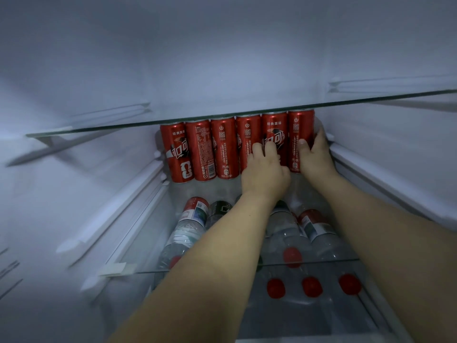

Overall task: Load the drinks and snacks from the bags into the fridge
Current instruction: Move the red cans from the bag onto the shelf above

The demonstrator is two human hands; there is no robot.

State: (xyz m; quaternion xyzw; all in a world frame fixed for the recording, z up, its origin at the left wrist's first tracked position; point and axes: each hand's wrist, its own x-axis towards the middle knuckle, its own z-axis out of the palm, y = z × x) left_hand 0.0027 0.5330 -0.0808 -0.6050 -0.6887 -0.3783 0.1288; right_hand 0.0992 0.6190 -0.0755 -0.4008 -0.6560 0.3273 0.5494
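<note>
Red cans [222, 149] stand in a row at the back of the glass shelf [247, 266]. Left hand [265, 173] holds one can, right hand [315, 154] holds the end can. Water bottles [188, 229] lie below already. Bags and snacks are not in sight.
</note>
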